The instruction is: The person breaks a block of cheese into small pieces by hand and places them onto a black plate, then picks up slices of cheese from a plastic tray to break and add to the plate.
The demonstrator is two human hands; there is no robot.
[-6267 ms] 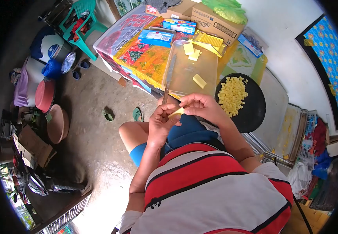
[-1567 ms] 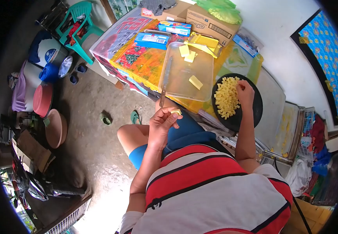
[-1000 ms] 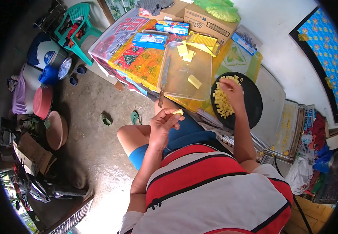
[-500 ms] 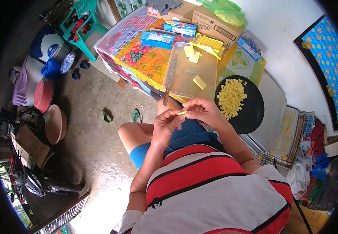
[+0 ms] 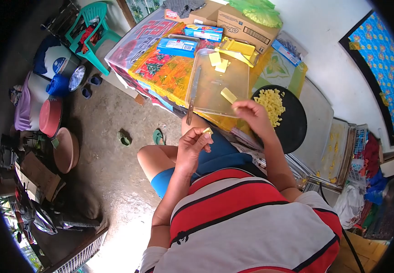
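Observation:
My left hand [image 5: 195, 144] is closed on a small yellow piece [image 5: 207, 131] above my lap. Over the front right corner of the clear tray [image 5: 206, 101], my right hand [image 5: 252, 113] reaches close to a yellow block [image 5: 228, 95]; whether its fingertips hold anything is too small to tell. Thin yellow slices [image 5: 221, 65] lie at the tray's far end. A knife [image 5: 194, 93] rests along the left side of the tray. Many yellow pieces [image 5: 269, 103] are heaped on a round black pan [image 5: 294, 119] to the right.
Blue boxes [image 5: 177, 47], a yellow slicer [image 5: 237, 51] and a cardboard box [image 5: 247, 28] stand on the table at the back. A green chair [image 5: 92, 34], basins [image 5: 66, 150] and slippers [image 5: 158, 136] are on the floor at left. Metal trays [image 5: 326, 157] are at right.
My right hand has parted from my left and moved right and up to the tray's corner near the block. My left hand keeps the small piece. The view has shifted slightly.

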